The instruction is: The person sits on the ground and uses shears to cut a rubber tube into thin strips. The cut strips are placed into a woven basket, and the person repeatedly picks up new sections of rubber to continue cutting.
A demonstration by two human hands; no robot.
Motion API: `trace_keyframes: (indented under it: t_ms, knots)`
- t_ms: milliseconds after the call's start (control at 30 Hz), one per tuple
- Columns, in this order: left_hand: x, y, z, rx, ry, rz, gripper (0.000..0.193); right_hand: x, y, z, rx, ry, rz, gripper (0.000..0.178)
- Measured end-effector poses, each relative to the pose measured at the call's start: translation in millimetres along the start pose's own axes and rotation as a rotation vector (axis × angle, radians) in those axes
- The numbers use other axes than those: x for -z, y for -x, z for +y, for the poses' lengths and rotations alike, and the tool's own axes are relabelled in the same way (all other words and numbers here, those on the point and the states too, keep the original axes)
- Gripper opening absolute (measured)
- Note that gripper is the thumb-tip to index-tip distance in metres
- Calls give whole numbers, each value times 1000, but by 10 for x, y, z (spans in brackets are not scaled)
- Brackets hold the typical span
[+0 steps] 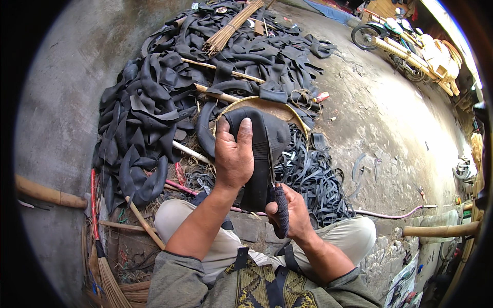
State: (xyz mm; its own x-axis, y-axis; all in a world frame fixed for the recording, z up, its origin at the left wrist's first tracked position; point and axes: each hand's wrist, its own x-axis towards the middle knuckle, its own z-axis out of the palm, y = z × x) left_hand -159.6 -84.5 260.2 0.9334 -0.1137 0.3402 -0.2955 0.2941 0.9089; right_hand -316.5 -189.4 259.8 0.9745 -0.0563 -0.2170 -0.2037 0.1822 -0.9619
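Observation:
My left hand (235,154) is closed round a piece of black rubber inner tube (257,154), its thumb pointing up along the ribbed surface. My right hand (294,213) grips scissors (280,205) whose dark handle is wrapped in cord. Their thin blade runs up along the rubber, away from me, and part of it is hidden against the dark piece. Below the rubber, at the right, lies a heap of narrow black rubber strips (308,177). A round woven tray (287,112) sits just beyond, partly covered by the piece that I hold.
A large pile of black inner tubes (154,92) spreads along the wall at the left. On it rests a bundle of thin sticks (233,28). A broom (108,277) stands at the lower left. Far right, a motorbike (367,36) is beside bamboo poles (405,54).

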Motion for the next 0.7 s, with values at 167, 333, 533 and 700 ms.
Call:
trace_keyframes:
  t_ms: [167, 333, 533, 700]
  knots:
    - [-3, 19, -2, -7, 45, -34, 17, 55, -19, -42, 19, 54, -22, 51]
    - [-76, 150, -7, 51, 79, -101, 19, 109, -94, -79, 283, 191, 80, 61]
    - [-92, 152, 24, 52, 138, -111, 23, 55, 3, -69, 54, -78, 4, 61]
    - [-79, 193, 73, 102, 214, -212, 29, 79, -98, -97, 228, 0, 38, 58]
